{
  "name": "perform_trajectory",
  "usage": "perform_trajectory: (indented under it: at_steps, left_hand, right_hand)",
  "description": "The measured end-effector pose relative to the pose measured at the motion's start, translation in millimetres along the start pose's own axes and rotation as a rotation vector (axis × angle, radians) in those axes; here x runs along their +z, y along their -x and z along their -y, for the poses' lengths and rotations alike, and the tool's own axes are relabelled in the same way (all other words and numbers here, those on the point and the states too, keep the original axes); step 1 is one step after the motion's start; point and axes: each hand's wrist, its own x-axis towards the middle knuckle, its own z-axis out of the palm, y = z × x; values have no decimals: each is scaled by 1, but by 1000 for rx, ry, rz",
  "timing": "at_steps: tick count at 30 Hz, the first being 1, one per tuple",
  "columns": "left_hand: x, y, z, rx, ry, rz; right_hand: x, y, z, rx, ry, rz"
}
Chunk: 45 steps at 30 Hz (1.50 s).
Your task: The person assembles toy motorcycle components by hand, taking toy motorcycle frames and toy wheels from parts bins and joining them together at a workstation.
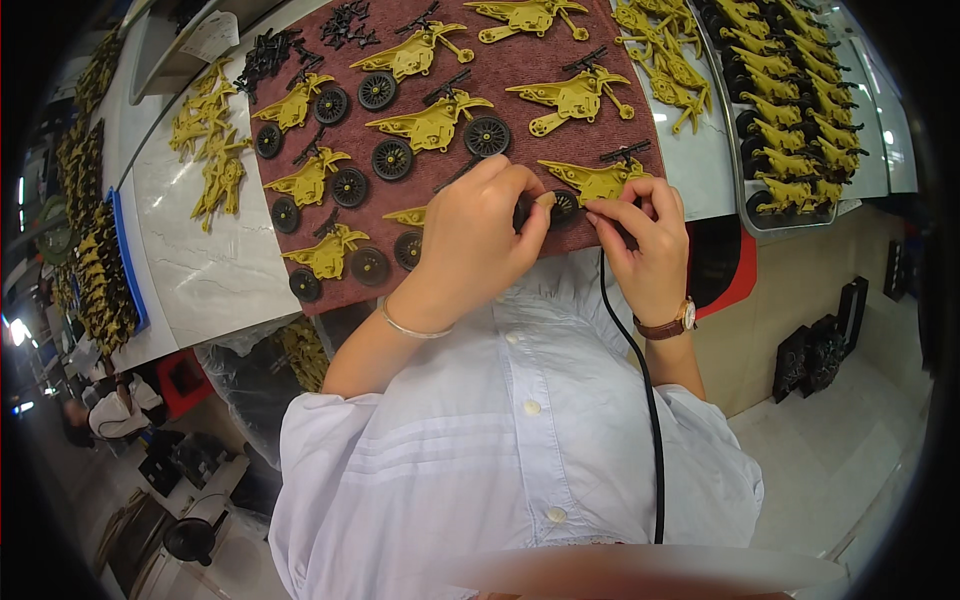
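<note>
My left hand [478, 238] is closed, with thumb and fingers pinching a black toy wheel [522, 211] mostly hidden by them. My right hand [648, 245], with a watch [690, 315] on its wrist, is also closed, fingertips bent together; a dark bit shows in it, too covered to name. Between the hands, a black wheel [563, 206] lies by the cloth's near edge. Just beyond my right fingers is a yellow toy motorcycle body [592, 182] with a black handlebar piece [625, 151]. Another yellow body [407, 215] is partly hidden behind my left hand.
More yellow bodies [430, 123], several with wheels, lie in rows on the maroon cloth [490, 75]. Small black parts [345, 25] sit at the back. Loose yellow parts [212, 150] flank the cloth. A metal tray [790, 222] holds motorcycles at right. A black cable [652, 420] hangs down my front.
</note>
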Motion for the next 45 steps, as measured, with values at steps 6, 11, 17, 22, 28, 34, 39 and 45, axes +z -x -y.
perform_trajectory:
  at_steps: [6, 11, 17, 22, 28, 34, 39, 45]
  left_hand:
    - [8, -1, 6, 54, -119, -36]
    - [5, -5, 7, -115, 593, -12]
    - [-17, -12, -4, -518, 1204, 341]
    - [-26, -16, -1, -525, 1563, 299]
    - [-34, -44, 9, 145, 136, 136]
    - [-25, -63, 17, 120, 183, 244]
    - [-18, -77, 28, 158, 125, 260]
    - [-18, -84, 28, 71, 70, 301]
  right_hand:
    - [1, 0, -4, -10, -13, -3]
    - [1, -4, 0, 24, -242, -121]
    - [-4, -27, 17, 210, -651, 95]
    - [-8, -50, -3, 255, -942, 142]
    - [-34, -100, -56, 135, -583, 181]
    - [-28, -111, -70, 105, -346, 363]
    - [-26, -110, -72, 80, -259, 303]
    - [-25, -108, -78, 90, -184, 266]
